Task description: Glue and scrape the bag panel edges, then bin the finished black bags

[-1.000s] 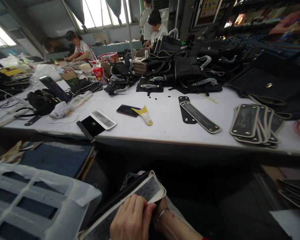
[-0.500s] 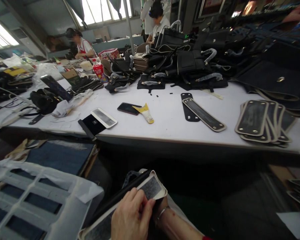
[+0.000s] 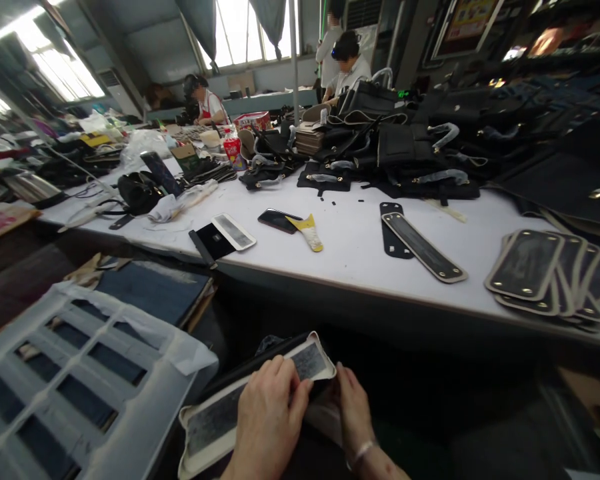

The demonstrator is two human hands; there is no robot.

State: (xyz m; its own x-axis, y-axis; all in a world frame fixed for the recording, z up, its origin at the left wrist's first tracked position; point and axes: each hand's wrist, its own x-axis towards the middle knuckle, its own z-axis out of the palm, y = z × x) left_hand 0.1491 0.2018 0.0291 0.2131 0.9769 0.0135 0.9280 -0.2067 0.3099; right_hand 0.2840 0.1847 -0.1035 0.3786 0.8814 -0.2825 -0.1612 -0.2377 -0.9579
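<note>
Pale-edged piece (image 3: 211,425) is held near, centre, in front of tbl (image 3: 350,233). By L hand (image 3: 271,408) its rim is pinched; R hand (image 3: 354,410) is placed at right corner, fingers approx. together, grip cannot be told. Stacked panels (image 3: 526,265) on tbl, right.

head-worn view, facing forward and down; hands (image 3: 269,410) close, white table (image 3: 350,250) beyond.

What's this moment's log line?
left hand: gripping pale-rimmed panel | right hand: at panel's right corner | trimmed pieces: stacked on table
</note>
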